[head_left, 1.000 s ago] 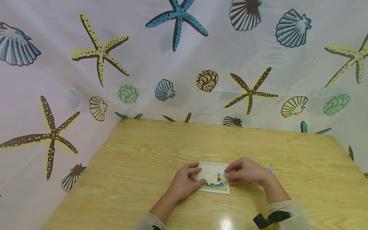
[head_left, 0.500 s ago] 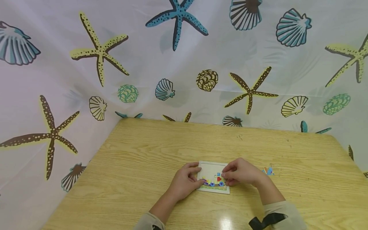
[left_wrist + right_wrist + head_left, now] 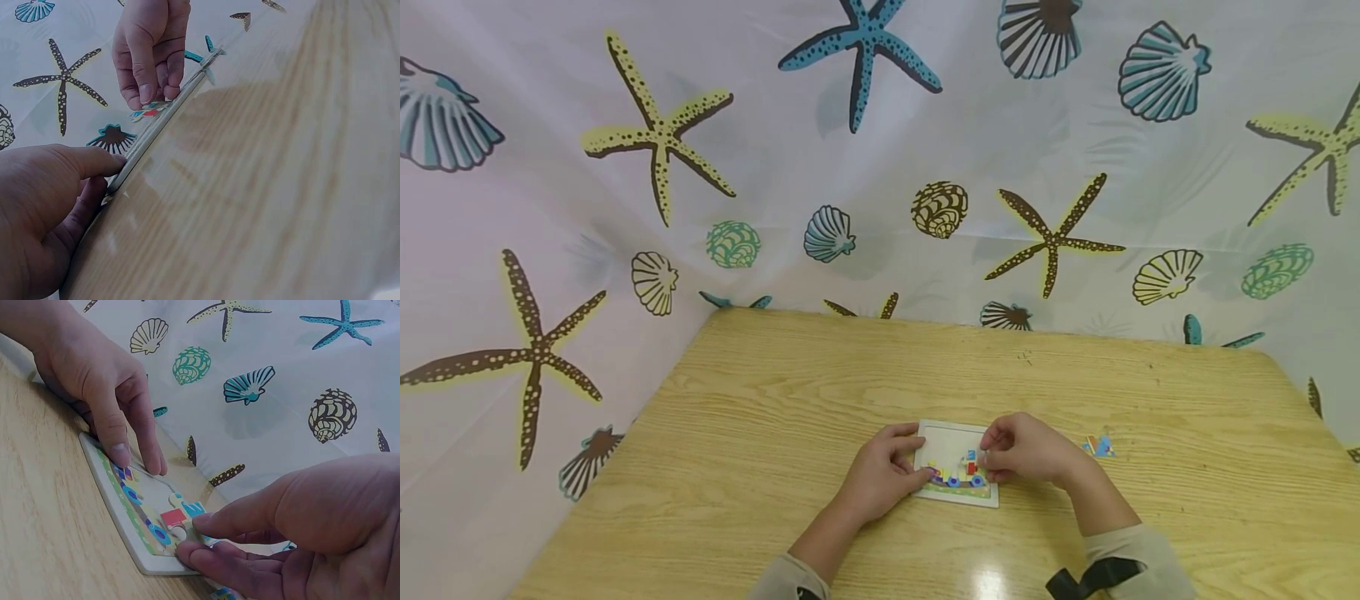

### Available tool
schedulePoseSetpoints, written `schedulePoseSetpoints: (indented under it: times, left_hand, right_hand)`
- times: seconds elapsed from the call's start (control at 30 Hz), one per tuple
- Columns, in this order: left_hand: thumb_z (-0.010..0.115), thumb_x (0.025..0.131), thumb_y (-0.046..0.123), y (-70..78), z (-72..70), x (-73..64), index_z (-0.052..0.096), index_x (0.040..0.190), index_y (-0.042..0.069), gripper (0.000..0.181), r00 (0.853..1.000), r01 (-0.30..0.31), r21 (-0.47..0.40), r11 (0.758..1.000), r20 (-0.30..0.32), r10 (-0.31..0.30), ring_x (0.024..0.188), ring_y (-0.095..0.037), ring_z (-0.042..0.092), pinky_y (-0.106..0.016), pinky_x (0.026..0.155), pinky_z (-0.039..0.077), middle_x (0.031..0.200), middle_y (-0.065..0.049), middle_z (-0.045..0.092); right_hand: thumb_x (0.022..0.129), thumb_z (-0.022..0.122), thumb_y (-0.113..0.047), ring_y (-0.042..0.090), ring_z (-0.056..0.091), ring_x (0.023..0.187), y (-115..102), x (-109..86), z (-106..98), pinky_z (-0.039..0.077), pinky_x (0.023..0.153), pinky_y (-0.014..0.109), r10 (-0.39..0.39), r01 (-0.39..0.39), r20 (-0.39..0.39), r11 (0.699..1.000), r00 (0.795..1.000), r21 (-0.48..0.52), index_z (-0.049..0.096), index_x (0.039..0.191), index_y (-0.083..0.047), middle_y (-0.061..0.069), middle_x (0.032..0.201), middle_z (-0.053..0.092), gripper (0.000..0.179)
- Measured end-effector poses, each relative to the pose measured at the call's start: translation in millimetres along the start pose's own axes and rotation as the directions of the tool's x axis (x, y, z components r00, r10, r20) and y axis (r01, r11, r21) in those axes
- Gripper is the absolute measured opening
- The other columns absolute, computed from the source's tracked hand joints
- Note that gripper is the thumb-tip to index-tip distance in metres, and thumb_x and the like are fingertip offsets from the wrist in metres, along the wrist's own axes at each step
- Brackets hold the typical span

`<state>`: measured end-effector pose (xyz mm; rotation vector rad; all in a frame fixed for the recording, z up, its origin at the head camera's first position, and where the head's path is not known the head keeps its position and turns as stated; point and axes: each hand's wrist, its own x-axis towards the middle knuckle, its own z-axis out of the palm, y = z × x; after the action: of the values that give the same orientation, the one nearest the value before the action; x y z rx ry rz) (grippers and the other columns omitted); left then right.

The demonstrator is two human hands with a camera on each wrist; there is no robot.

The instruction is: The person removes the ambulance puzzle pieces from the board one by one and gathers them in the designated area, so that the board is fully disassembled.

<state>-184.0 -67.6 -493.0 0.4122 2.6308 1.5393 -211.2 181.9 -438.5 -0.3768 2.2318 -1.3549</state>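
Observation:
A small white-framed jigsaw puzzle board (image 3: 942, 438) lies on the table, its lower part filled with colourful train-picture pieces (image 3: 955, 480). My left hand (image 3: 878, 473) grips the board's left side, with thumb and fingers at the frame. At the right edge, my right hand (image 3: 1028, 450) pinches a small puzzle piece (image 3: 195, 536) between thumb and fingers. In the right wrist view that piece sits beside the red and blue train pieces (image 3: 175, 517), and fingers cover much of it. Whether it lies flat in the board I cannot tell.
Loose blue and orange puzzle pieces (image 3: 1099, 446) lie on the wooden table (image 3: 805, 392) to the right of my right hand. A white cloth with starfish and shells (image 3: 895, 275) hangs behind the table and along its sides.
My right hand has shifted slightly left over the board's right edge with the piece, bringing the loose pieces behind it into view. The left hand stays put on the frame.

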Motion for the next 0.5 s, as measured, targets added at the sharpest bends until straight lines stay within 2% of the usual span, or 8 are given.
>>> schedulePoseSetpoints:
  times: [0.5]
  left_hand:
    - [0.08, 0.085, 0.018, 0.2, 0.2, 0.9, 0.066, 0.126, -0.003, 0.048, 1.0, -0.004, -0.014, 1.0, -0.004, 0.004, 0.081, -0.007, 0.057, -0.016, 0.069, 0.05, 0.146, -0.012, 0.053]
  right_hand:
    - [0.093, 0.066, -0.002, 0.017, 0.068, 0.071, -3.4, -2.2, -1.7, 0.062, 0.069, 0.034, -0.001, 0.001, -0.007, 1.0, 1.0, 0.011, 0.061, 0.099, 0.007, 0.012, 0.087, 0.063, 0.013]
